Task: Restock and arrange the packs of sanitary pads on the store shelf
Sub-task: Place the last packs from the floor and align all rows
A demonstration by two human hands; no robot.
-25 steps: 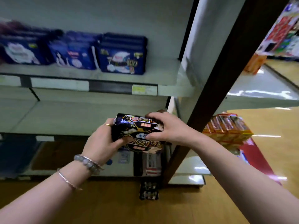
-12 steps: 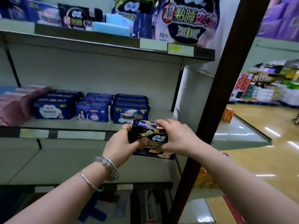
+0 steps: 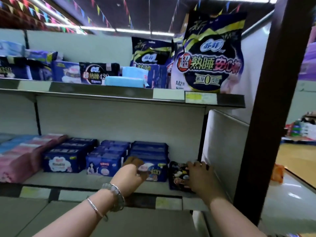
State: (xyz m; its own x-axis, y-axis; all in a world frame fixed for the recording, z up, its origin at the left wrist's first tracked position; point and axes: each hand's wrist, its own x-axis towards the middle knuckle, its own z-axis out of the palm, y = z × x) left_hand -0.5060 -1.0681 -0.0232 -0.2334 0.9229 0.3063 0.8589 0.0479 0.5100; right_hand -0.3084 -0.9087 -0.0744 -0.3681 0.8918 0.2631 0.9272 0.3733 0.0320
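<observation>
A black pack of sanitary pads [image 3: 177, 177] stands on the middle shelf [image 3: 82, 181] at its right end, beside a stack of dark blue packs [image 3: 150, 151]. My right hand [image 3: 200, 177] grips the black pack from the right, fingers curled over its top edge. My left hand [image 3: 128, 177] is off the black pack and reaches to the front of the blue stack, with its fingers stretched against it. More blue packs [image 3: 106, 158] and another blue row [image 3: 66, 156] fill the shelf to the left.
Pink packs [image 3: 20, 159] lie at the far left of the middle shelf. The upper shelf [image 3: 102, 90] carries mixed packs and a large black-and-purple bag [image 3: 208, 65]. A dark upright post [image 3: 266, 117] stands close on the right. A lower shelf board [image 3: 119, 219] lies below my arms.
The view has tilted upward. The black pack went from both hands in front of the shelf onto the middle shelf's right end. My left hand let go and moved to the blue stack.
</observation>
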